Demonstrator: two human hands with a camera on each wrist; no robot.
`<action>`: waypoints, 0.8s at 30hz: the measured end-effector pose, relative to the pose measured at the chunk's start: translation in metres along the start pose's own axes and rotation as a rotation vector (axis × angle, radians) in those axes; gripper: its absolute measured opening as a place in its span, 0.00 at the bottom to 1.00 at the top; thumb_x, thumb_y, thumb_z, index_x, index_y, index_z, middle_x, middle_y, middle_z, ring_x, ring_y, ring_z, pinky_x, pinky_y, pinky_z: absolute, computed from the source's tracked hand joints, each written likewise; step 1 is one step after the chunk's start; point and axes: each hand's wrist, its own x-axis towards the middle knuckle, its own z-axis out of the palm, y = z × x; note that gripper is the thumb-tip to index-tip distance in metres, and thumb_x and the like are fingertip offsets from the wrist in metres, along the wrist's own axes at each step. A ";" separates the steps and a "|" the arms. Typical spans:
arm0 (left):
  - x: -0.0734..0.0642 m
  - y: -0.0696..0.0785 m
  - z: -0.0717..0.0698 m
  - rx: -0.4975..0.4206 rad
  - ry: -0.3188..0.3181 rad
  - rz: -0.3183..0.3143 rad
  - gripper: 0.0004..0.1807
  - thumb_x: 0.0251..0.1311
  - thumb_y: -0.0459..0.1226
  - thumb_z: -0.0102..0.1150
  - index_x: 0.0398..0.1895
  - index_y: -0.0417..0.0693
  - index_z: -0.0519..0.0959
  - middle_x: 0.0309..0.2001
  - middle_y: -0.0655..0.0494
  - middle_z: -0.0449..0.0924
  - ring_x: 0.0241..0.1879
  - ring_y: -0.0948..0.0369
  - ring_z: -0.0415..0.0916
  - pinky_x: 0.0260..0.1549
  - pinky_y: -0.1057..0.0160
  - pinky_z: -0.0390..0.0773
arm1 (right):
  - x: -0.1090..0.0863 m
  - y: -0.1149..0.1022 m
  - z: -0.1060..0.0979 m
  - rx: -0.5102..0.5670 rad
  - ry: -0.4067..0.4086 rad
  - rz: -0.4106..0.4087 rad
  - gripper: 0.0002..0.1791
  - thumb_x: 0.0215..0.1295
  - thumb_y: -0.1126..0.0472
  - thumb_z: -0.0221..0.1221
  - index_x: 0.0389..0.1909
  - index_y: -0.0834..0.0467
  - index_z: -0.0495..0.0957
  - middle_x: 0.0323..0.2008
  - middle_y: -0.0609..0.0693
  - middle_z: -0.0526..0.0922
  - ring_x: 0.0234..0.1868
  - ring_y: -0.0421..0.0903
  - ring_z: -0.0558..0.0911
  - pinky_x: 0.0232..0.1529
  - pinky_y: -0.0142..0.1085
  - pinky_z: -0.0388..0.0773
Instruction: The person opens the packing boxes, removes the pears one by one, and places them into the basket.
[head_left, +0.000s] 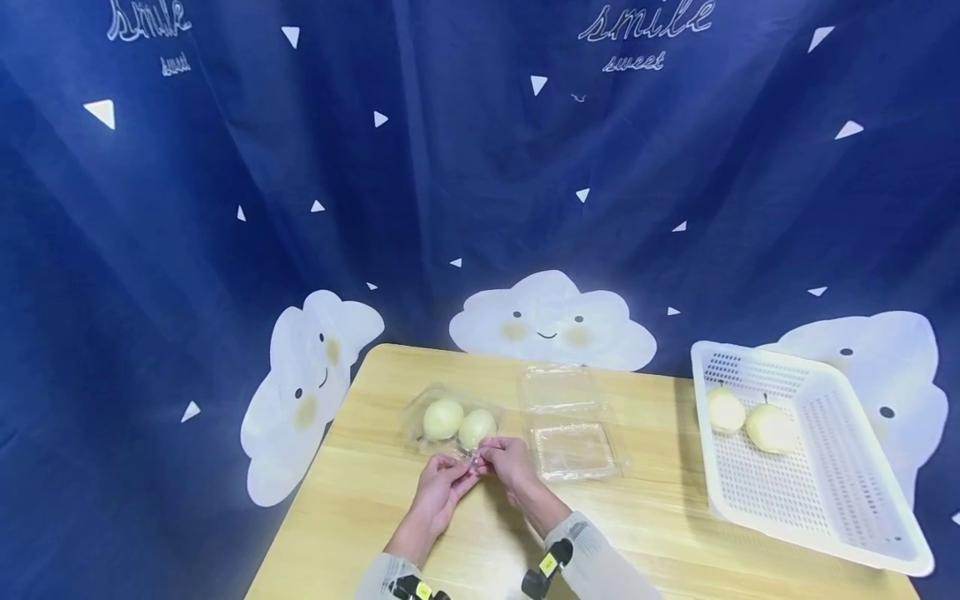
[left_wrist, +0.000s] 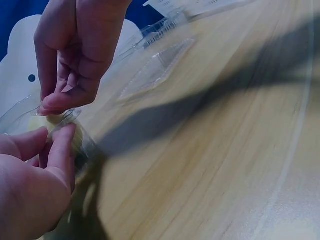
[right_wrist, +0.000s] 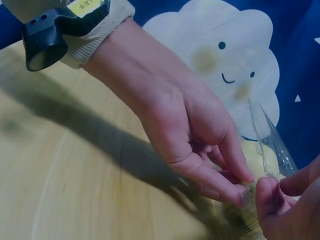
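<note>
pears [head_left: 442, 418] are pale yellow, basket [head_left: 797, 493] white, curtain [head_left: 480, 167] cloud-patterned navy.

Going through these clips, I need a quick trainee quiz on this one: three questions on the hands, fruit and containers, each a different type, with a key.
1. Multiple choice: what do the left hand and right hand both pinch?
a) a pear's stem
b) the clear plastic around two pears
c) the table's edge

2. True or false: the white basket holds three pears.

3. Put in order, left to right in the head view: white basket, open clear box, clear plastic around the two pears.

Key:
1. b
2. False; it holds two, the basket pears lying side by side.
3. Clear plastic around the two pears, open clear box, white basket.
</note>
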 end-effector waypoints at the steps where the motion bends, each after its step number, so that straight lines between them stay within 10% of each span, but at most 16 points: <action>1: 0.001 0.000 0.000 0.001 -0.003 0.003 0.11 0.71 0.25 0.54 0.46 0.36 0.61 0.47 0.43 0.79 0.46 0.56 0.87 0.59 0.56 0.85 | 0.001 0.000 -0.001 0.007 -0.007 -0.002 0.15 0.68 0.75 0.56 0.52 0.80 0.76 0.32 0.58 0.87 0.27 0.38 0.81 0.31 0.26 0.85; 13: 0.000 0.005 -0.009 0.082 -0.020 -0.012 0.11 0.76 0.32 0.50 0.53 0.35 0.65 0.47 0.47 0.81 0.47 0.56 0.86 0.61 0.53 0.84 | 0.003 0.002 -0.005 0.053 -0.011 0.027 0.16 0.70 0.74 0.56 0.55 0.78 0.75 0.36 0.63 0.88 0.28 0.39 0.85 0.36 0.31 0.89; 24: 0.001 0.016 -0.014 0.032 0.116 0.059 0.09 0.71 0.28 0.55 0.46 0.40 0.65 0.41 0.53 0.79 0.40 0.60 0.82 0.55 0.56 0.88 | -0.001 0.001 -0.003 0.082 -0.005 0.014 0.16 0.69 0.75 0.56 0.55 0.80 0.74 0.35 0.62 0.88 0.29 0.39 0.85 0.37 0.33 0.90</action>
